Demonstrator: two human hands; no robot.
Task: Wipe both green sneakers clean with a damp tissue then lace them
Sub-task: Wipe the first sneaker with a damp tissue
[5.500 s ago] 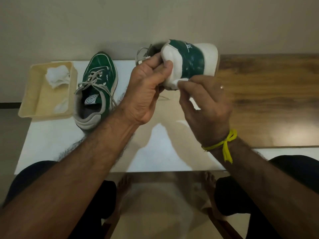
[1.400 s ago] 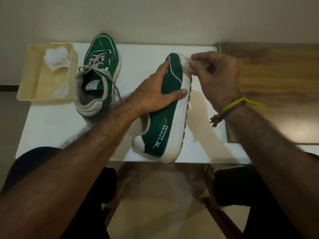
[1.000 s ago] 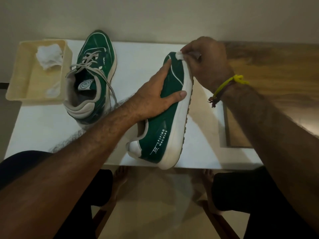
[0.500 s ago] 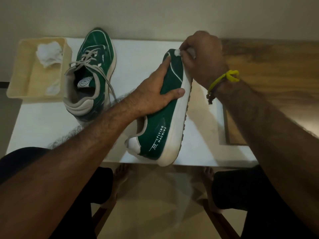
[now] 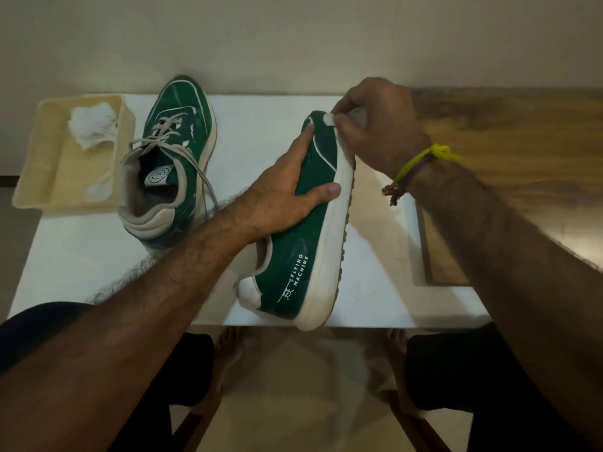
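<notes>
Sneaker (image 5: 313,256) tilted in L hand (image 5: 280,203), R hand (image 5: 375,125) pinching tissue (image 5: 329,119) (at toe)

Yellow knotted wristband (image 5: 424,159) on right wrist; bare forearms, dark trousers (image 5: 437,370).

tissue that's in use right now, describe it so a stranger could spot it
On the white table, find the green sneaker tipped on its side. At its toe, the right hand pinches a small white tissue; the other tissues lie in the tray.

The left hand (image 5: 287,194) held one sneaker (image 5: 313,230) on its side above the counter (image 5: 65,256). The other sneaker (image 5: 173,164) stood left of this hand, and the tray (image 5: 29,177) with tissues (image 5: 93,127) lay further left.
</notes>
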